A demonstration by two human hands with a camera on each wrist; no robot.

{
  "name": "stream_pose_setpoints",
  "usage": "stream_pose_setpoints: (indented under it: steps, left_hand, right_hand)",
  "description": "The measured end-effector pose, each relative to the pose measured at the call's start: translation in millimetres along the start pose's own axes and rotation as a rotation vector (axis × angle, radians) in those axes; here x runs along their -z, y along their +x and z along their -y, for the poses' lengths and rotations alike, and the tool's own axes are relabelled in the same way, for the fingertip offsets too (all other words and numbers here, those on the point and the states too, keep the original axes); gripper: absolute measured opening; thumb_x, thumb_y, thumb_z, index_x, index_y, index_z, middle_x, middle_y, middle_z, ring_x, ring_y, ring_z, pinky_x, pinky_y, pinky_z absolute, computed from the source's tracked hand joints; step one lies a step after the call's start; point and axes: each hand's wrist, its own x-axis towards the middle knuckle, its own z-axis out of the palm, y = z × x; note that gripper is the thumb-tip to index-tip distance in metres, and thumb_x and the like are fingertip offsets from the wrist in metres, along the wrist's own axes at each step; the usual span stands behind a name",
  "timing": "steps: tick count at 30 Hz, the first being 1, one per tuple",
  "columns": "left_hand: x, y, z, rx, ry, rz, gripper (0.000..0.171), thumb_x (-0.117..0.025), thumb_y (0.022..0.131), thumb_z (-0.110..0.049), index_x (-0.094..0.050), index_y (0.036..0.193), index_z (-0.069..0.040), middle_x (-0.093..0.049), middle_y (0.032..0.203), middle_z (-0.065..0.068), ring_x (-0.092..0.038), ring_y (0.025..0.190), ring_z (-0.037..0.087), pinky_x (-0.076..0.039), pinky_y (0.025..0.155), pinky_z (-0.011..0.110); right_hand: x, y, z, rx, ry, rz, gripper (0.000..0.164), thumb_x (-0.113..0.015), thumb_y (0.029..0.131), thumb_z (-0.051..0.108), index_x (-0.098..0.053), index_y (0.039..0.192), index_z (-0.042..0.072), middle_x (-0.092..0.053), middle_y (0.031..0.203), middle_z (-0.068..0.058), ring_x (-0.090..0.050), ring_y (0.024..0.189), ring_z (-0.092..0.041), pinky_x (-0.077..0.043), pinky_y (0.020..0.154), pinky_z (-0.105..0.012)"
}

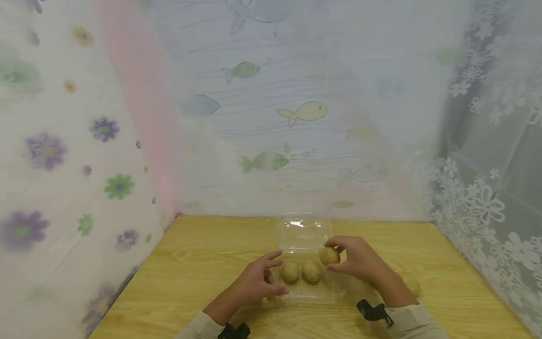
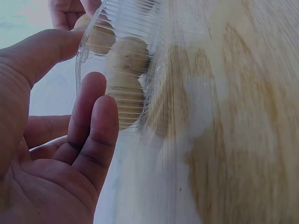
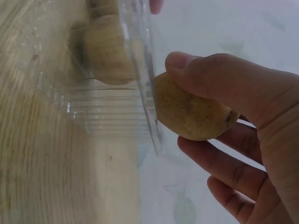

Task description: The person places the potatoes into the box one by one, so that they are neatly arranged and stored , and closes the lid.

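Note:
A clear plastic clamshell container point(image 1: 315, 298) lies on the table with its lid point(image 1: 302, 230) folded back. Inside sit two potatoes, a left one point(image 1: 290, 271) and a right one point(image 1: 312, 271), side by side. My right hand point(image 1: 360, 259) holds another potato point(image 3: 196, 109) between thumb and fingers, level with the container's rim at its right end. Around the left end of the container, my left hand point(image 1: 256, 282) is spread, thumb near the front and index finger toward the back. In the left wrist view, its fingers point(image 2: 100, 116) lie beside the ribbed clear wall.
Behind my right forearm another potato point(image 1: 410, 285) is partly hidden on the wood-grain table point(image 1: 190, 268). A fish-print curtain point(image 1: 271, 113) hangs at the table's back edge. Flowered sheets flank both sides. Each wrist carries a dark strapped camera point(image 1: 372, 310).

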Motion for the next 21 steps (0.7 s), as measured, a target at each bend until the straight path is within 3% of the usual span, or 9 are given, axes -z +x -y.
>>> stream_pose_setpoints:
  steps: [6, 14, 21]
  left_hand:
    - [0.0, 0.4, 1.0, -0.007, -0.008, 0.004, 0.095, -0.089, 0.085, -0.029, -0.036, 0.162, -0.014, -0.049, 0.157, 0.018, -0.068, 0.073, 0.012, -0.054, 0.059, 0.025]
    - [0.2, 0.2, 0.1, -0.003, -0.017, 0.003, 0.094, -0.089, 0.085, -0.029, -0.036, 0.162, -0.015, -0.049, 0.157, 0.018, -0.068, 0.073, 0.013, -0.053, 0.058, 0.025]
    - [0.2, 0.0, 0.0, -0.007, -0.015, 0.002, 0.095, -0.089, 0.085, -0.029, -0.036, 0.162, -0.014, -0.049, 0.157, 0.019, -0.068, 0.072, 0.012, -0.053, 0.058, 0.025]
  right_hand:
    - [-3.9, -1.2, 1.2, 0.052, -0.038, -0.018, 0.048, -0.095, 0.074, 0.023, -0.075, 0.115, 0.010, -0.076, 0.111, 0.000, -0.072, 0.088, -0.011, -0.059, 0.082, -0.038]
    - [-6.9, -1.6, 1.8, 0.046, -0.047, 0.011, 0.033, -0.094, 0.077, 0.023, -0.077, 0.104, 0.016, -0.077, 0.101, 0.005, -0.073, 0.088, -0.013, -0.059, 0.080, -0.037]
    - [-9.2, -1.0, -0.3, 0.060, -0.054, 0.011, 0.032, -0.094, 0.076, 0.022, -0.077, 0.103, 0.016, -0.076, 0.100, 0.006, -0.073, 0.087, -0.014, -0.059, 0.080, -0.036]
